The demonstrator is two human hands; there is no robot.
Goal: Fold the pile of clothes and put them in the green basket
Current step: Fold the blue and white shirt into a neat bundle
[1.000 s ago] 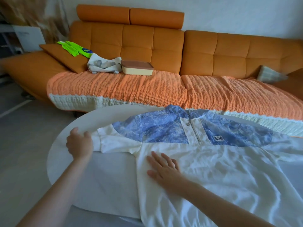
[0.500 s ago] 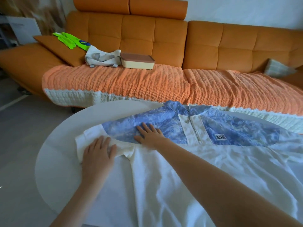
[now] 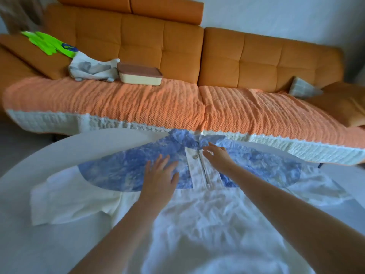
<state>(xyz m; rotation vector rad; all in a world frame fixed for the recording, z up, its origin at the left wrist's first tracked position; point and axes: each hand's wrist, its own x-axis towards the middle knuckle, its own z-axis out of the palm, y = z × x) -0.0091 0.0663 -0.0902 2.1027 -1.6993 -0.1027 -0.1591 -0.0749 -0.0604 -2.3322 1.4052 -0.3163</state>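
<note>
A white shirt (image 3: pixel 207 220) with a blue mottled yoke and collar lies spread face up on the round white table (image 3: pixel 35 169). My left hand (image 3: pixel 160 178) lies flat with fingers spread on the blue chest panel, left of the zip placket. My right hand (image 3: pixel 219 155) reaches to the collar, right of the placket, fingers loosely bent; whether it pinches the cloth is unclear. The left short sleeve (image 3: pixel 65 202) lies flat toward the table's left. No green basket is in view.
An orange sofa (image 3: pixel 177 46) with an orange knitted throw (image 3: pixel 138 103) stands just behind the table. On it sit a cream box with a brown lid (image 3: pixel 140 74), a crumpled white garment (image 3: pixel 92 69), green gloves (image 3: pixel 49 42) and cushions at the right.
My left hand left the sleeve and moved right onto the blue chest panel. My right hand moved from the left chest up to the collar. The view has shifted right.
</note>
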